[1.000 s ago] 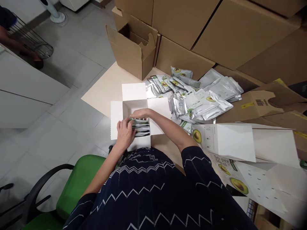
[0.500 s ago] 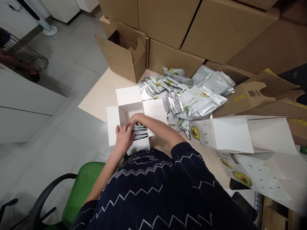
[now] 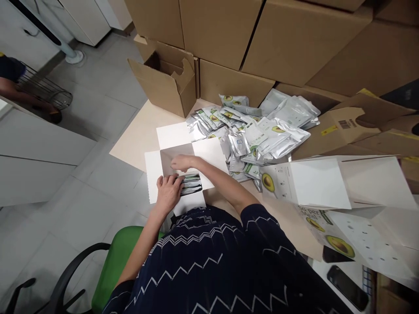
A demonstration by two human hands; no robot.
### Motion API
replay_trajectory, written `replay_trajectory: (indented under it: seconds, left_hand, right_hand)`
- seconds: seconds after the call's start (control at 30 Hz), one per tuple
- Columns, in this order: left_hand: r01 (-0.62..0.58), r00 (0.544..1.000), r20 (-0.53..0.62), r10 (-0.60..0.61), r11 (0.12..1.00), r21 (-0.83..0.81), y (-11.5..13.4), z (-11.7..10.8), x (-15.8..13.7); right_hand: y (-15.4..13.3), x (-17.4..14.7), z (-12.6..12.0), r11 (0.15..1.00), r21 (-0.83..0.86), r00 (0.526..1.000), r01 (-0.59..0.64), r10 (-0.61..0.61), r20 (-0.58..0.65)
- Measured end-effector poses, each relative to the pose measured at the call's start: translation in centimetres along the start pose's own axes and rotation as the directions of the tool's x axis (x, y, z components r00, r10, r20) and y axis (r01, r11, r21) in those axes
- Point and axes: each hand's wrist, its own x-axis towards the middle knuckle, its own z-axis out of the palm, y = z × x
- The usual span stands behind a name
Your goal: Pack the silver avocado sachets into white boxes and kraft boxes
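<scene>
An unfolded-flap white carton stands in front of my body, its top flaps spread outward. Inside its near half, silver pouches are packed on edge in a row. My left hand reaches over the left wall, fingers bent against the left end of these pouches. My right hand is inside the far half of the carton, beyond the row. Its fingers are curled, and their undersides are hidden, so I cannot tell what they hold, if anything. A pile of avocado-printed silver pouches lies beyond the carton's right flap.
Brown cardboard boxes are stacked along the back. An open brown box stands at the far left of the table. Open printed cartons lie right, near a phone. A green chair is left; another person's arm shows beyond.
My right hand has moved away from the pouch row toward the far-left part of the carton. My left hand stays on the row. The view has shifted slightly.
</scene>
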Motion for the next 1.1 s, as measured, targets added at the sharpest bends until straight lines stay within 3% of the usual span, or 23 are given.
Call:
replay_trajectory:
  seconds: [0.07, 0.1, 0.13, 0.17, 0.2, 0.23, 0.27, 0.3, 0.33, 0.4, 0.47, 0.6, 0.7, 0.77, 0.9, 0.93, 1.0, 1.1]
  left_hand:
    - [-0.002, 1.000, -0.005, 0.002, 1.000, 0.007, 0.0, 0.1, 0.0]
    - [-0.004, 1.000, -0.008, 0.004, 1.000, 0.010, 0.0, 0.2, -0.1]
    - [-0.006, 1.000, -0.011, 0.006, 1.000, 0.010, 0.0, 0.2, -0.1]
    - [-0.006, 1.000, -0.016, 0.006, 1.000, 0.009, 0.1, 0.3, -0.1]
    - [-0.005, 1.000, -0.022, 0.006, 1.000, 0.006, 0.1, 0.3, -0.1]
    - [-0.004, 1.000, -0.028, 0.004, 1.000, 0.001, 0.1, 0.4, -0.2]
    - [-0.002, 0.999, -0.034, 0.002, 1.000, -0.006, 0.1, 0.4, -0.2]
    - [0.001, 0.999, -0.038, -0.001, 1.000, -0.012, 0.2, 0.4, -0.2]
    - [0.004, 0.999, -0.041, -0.005, 1.000, -0.019, 0.2, 0.4, -0.2]
    - [0.009, 0.999, -0.042, -0.010, 0.999, -0.032, 0.2, 0.3, -0.2]
    - [0.009, 0.999, -0.042, -0.010, 0.999, -0.039, 0.3, 0.3, -0.2]
    - [-0.006, 0.999, -0.047, 0.005, 1.000, -0.020, 0.2, 0.3, -0.2]
    - [-0.004, 0.999, -0.054, 0.004, 1.000, -0.018, 0.1, 0.4, -0.2]
    - [-0.003, 0.998, -0.056, 0.001, 1.000, -0.026, 0.2, 0.4, -0.2]
    - [-0.008, 0.999, -0.050, 0.006, 0.999, -0.031, 0.1, 0.4, -0.2]
    - [-0.009, 0.999, -0.050, 0.007, 1.000, -0.027, 0.1, 0.5, -0.2]
    - [-0.009, 0.999, -0.052, 0.008, 1.000, -0.018, 0.0, 0.6, -0.2]
    - [-0.005, 0.999, -0.053, 0.004, 1.000, -0.021, 0.0, 0.7, -0.1]
  right_hand:
    - [0.4, -2.4, -2.3, 0.986, 0.149, 0.989, 0.074, -0.053, -0.141]
    - [1.0, -3.6, -3.7, 0.973, 0.209, 0.961, 0.099, -0.039, -0.275]
    - [1.9, -4.9, -5.2, 0.963, 0.244, 0.894, 0.110, 0.011, -0.449]
    - [3.2, -6.1, -6.6, 0.967, 0.243, 0.779, 0.075, 0.095, -0.620]
    - [4.8, -7.2, -7.9, 0.974, 0.226, 0.631, -0.005, 0.179, -0.755]
    - [6.6, -8.2, -8.8, 0.970, 0.208, 0.479, -0.125, 0.242, -0.844]
    - [8.6, -9.0, -9.5, 0.938, 0.197, 0.365, -0.285, 0.297, -0.882]
    - [10.6, -9.7, -9.7, 0.874, 0.191, 0.291, -0.447, 0.344, -0.893]
    - [12.5, -10.2, -9.6, 0.781, 0.197, 0.250, -0.593, 0.411, -0.877]
    - [15.7, -11.0, -8.7, 0.641, 0.167, 0.237, -0.749, 0.495, -0.836]
    - [17.8, -11.3, -7.7, 0.601, 0.126, 0.256, -0.789, 0.509, -0.822]
    - [18.7, -12.0, -7.7, 0.665, 0.151, 0.301, -0.731, 0.513, -0.804]
    - [18.3, -13.6, -8.5, 0.782, 0.214, 0.318, -0.585, 0.464, -0.827]
    - [18.1, -15.2, -8.6, 0.862, 0.270, 0.253, -0.428, 0.402, -0.880]
    - [18.8, -18.4, -7.2, 0.929, 0.349, 0.039, -0.120, 0.356, -0.934]
    - [19.1, -19.0, -6.7, 0.926, 0.370, 0.019, -0.071, 0.372, -0.928]
    - [19.5, -19.7, -5.6, 0.899, 0.437, 0.025, -0.036, 0.438, -0.899]
    - [19.2, -20.3, -4.5, 0.871, 0.481, 0.054, -0.101, 0.488, -0.871]
